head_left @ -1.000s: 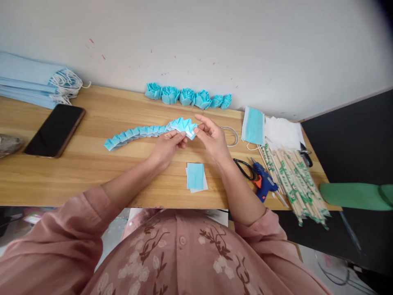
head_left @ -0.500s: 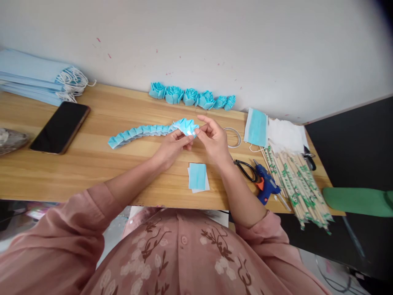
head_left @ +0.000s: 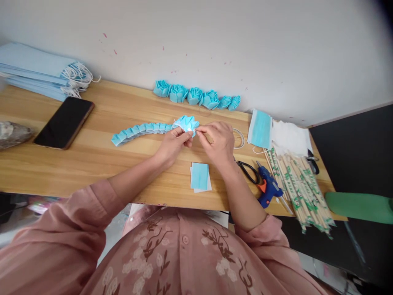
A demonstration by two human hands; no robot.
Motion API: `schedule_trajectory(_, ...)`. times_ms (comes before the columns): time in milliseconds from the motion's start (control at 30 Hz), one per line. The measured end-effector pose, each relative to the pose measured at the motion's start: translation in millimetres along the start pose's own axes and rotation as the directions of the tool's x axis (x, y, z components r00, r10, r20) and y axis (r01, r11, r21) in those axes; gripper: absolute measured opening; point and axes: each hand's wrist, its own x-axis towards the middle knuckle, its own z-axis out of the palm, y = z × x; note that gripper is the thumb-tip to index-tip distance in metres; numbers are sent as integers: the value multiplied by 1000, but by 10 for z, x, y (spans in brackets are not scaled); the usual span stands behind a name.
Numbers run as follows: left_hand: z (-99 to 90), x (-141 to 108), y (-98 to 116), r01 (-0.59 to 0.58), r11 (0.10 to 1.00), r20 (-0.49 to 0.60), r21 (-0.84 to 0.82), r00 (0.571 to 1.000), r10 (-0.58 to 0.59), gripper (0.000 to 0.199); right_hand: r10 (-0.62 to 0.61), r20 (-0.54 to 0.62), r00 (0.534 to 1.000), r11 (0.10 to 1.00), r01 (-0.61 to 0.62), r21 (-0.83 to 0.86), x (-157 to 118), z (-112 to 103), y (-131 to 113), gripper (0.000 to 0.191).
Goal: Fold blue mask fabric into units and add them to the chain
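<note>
A long pleated blue strip (head_left: 143, 130), folded in zigzags, trails leftward across the wooden table. Its right end is pinched up off the surface by my left hand (head_left: 174, 144), thumb in front and fingers behind. My right hand (head_left: 218, 141) comes in from the right, with thumb and forefinger closed together at the tip of the same strip. Just what small part those fingertips grip is too fine to see. Below the hands lie a blue square (head_left: 200, 175) and a white one partly under it.
Several blue folded flowers (head_left: 194, 96) line the wall. Right: tape roll (head_left: 241, 138), black-handled scissors (head_left: 248, 171), blue glue gun (head_left: 269, 185), face mask (head_left: 260, 128), wrapped chopsticks (head_left: 302, 188), green bottle (head_left: 359, 207). Left: phone (head_left: 64, 123), stacked masks (head_left: 33, 69).
My right hand has turned over, its raised fingers curling down with the pinch at the strip's end. The whole view has shifted slightly. My left hand keeps its hold.
</note>
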Motion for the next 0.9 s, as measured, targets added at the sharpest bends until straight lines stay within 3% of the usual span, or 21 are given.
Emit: schedule_trajectory(900, -21, 7, -32, -20, 997, -2, 79, 1000, 21, 17, 4, 34, 999, 1000, -5, 28, 3, 6, 11, 21)
